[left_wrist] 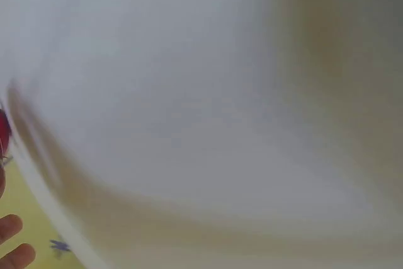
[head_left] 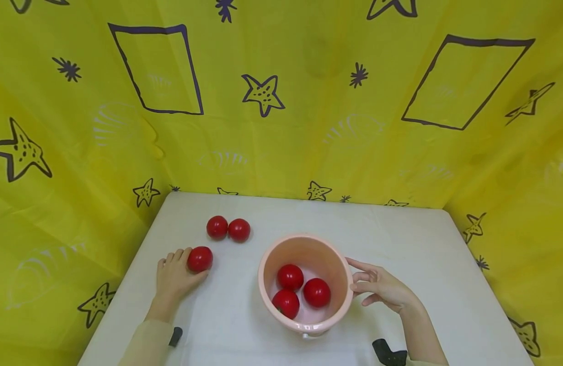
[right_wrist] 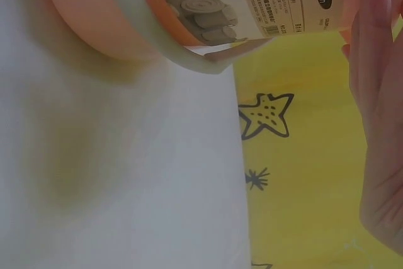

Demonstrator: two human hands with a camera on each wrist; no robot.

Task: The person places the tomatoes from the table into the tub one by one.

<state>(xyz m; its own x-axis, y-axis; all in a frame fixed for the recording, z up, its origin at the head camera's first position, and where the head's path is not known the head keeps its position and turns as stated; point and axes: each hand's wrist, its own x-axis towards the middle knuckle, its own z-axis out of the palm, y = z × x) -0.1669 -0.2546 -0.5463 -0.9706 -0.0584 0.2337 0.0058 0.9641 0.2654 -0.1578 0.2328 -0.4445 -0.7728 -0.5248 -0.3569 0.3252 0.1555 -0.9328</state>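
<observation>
My left hand (head_left: 174, 277) grips a red tomato (head_left: 200, 259) on the left of the table, its thumb and fingers around the near side. Two more tomatoes, one at the left (head_left: 217, 227) and one at the right (head_left: 239, 230), lie side by side just beyond it. A pink bucket (head_left: 304, 253) stands upright in the middle with three tomatoes (head_left: 316, 293) on its floor. At the bucket's right side, my right hand (head_left: 384, 287) touches the rim with extended fingers. The right wrist view shows those fingers (right_wrist: 374, 48) against the bucket's labelled wall. In the left wrist view only fingertips (left_wrist: 17, 256) and a red sliver appear.
A white table (head_left: 400, 239) carries everything. Yellow curtains (head_left: 309, 137) with star drawings enclose its back and sides. A pale handle (right_wrist: 179, 55) hangs along the bucket's outside, below a printed label (right_wrist: 252, 7). Dark wrist-camera pieces (head_left: 388, 352) sit beside the forearms.
</observation>
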